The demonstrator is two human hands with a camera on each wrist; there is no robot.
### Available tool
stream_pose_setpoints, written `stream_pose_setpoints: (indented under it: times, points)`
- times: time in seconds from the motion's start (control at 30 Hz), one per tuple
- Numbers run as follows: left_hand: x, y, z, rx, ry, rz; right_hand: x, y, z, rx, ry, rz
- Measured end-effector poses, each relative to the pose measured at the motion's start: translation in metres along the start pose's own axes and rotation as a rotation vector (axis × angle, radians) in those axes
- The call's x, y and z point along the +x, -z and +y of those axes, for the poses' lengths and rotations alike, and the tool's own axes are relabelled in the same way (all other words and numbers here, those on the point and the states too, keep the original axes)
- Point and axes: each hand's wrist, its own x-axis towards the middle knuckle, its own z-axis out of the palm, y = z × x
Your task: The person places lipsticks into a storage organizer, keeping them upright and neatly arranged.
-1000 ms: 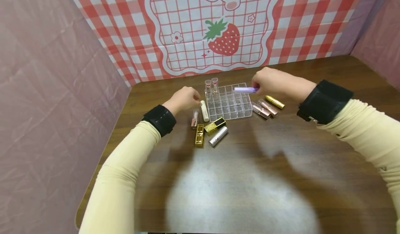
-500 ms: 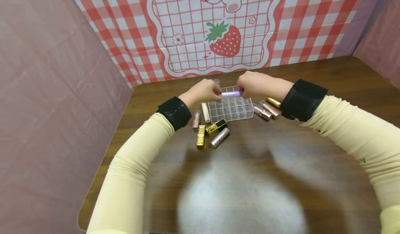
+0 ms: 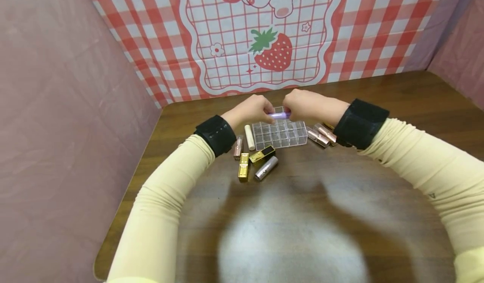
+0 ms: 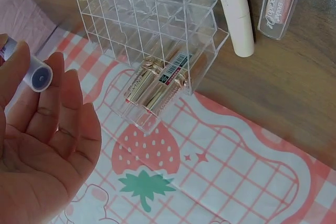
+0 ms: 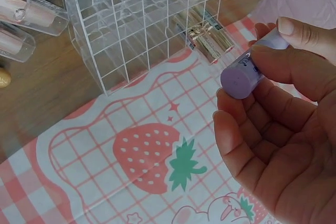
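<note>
A purple lipstick tube (image 3: pixel 280 116) is held level between both hands, above a clear compartmented lipstick organizer (image 3: pixel 280 136). My left hand (image 3: pixel 254 108) pinches one end, with the thumb and fingertips on the barrel. The other end is pinched by my right hand (image 3: pixel 311 105), its thumb lying along the side. In the right wrist view the tube (image 5: pixel 240 80) shows its flat lilac end and dark lettering. A hollow-looking round end of the tube (image 4: pixel 41 78) faces the left wrist camera. Two clear-capped lipsticks (image 4: pixel 157 85) stand in the organizer's corner slots.
Left of the organizer lies a cream tube (image 3: pixel 249 137), near a pink clear lipstick (image 3: pixel 238 147). Two gold lipsticks, one here (image 3: pixel 243 167), and a silver tube (image 3: pixel 266 168) lie in front. Rose-gold lipsticks (image 3: pixel 318 137) lie to the right. A strawberry-print cloth (image 3: pixel 272 52) hangs behind.
My right hand has brought the purple tube leftward over the organizer. My left hand has moved right from beside the cream tube and taken hold of the other end.
</note>
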Motion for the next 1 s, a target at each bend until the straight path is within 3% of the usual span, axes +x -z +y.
stream_pose_setpoints:
  times: [0.33, 0.47, 0.73, 1.0]
  points:
    - [0.005, 0.003, 0.004, 0.022, 0.003, 0.007, -0.006, 0.002, 0.014, 0.047, 0.01, 0.04]
    - [0.006, 0.008, 0.003, 0.063, 0.031, 0.023, -0.013, 0.005, 0.028, 0.056, 0.018, 0.083]
    - [0.009, 0.021, 0.0, 0.112, 0.077, 0.039, -0.034, 0.001, 0.055, 0.071, -0.042, 0.056]
    - [0.01, 0.033, 0.001, 0.144, 0.078, 0.041, -0.05, -0.013, 0.086, 0.035, -0.057, 0.065]
